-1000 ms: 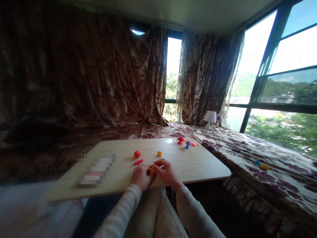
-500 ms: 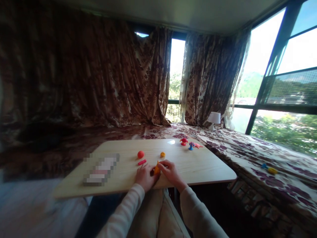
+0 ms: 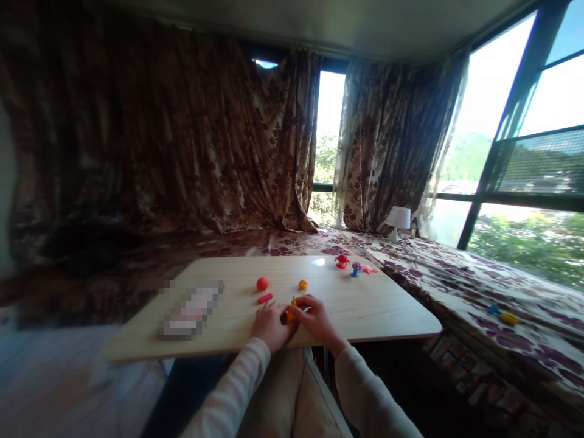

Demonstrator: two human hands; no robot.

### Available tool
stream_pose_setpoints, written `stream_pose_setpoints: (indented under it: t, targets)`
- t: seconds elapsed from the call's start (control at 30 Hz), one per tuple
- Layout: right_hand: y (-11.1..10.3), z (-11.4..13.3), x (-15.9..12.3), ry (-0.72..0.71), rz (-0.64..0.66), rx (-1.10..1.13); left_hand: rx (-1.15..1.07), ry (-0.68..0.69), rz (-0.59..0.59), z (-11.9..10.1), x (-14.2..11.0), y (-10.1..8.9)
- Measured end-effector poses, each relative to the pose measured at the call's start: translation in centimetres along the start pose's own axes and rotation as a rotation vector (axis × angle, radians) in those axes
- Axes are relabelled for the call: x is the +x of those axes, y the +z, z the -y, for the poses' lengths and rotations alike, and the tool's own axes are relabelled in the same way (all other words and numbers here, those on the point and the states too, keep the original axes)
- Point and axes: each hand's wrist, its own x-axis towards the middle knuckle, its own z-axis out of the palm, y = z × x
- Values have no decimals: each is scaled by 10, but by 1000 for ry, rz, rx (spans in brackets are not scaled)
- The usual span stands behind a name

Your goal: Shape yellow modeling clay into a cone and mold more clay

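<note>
Pale wood-grain tabletop (image 3: 369, 313), glossy; red ball (image 3: 262, 284) apparently smooth.

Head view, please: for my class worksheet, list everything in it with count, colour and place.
held piece: 1, orange-yellow, between both hands
large ball: 1, red, table
stick: 1, pinkish red, before large ball
small ball: 1, orange-yellow, table
figures: 3, red, blue, coral, table's far right
pixelated item: 1, greyish pink, table's left
table: 1, pale wood, centre
lamp: 1, white, far right
small items: 2, blue, yellow, right-hand cloth
cloth: count unclear, cream-purple, beyond table
curtains: several, brown-cream, back
windows: several panes, dark-framed, back and right
left hand, right hand: 1 each, bare, near edge
sleeves: 2, cream, below hands
</note>
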Motion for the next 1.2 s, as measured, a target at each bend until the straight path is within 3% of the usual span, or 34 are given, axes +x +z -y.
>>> stream_pose_setpoints:
  t: [1.2]
  targets:
    - [1,-9,0,-33,7,-16,7,4,35,0,0,-2]
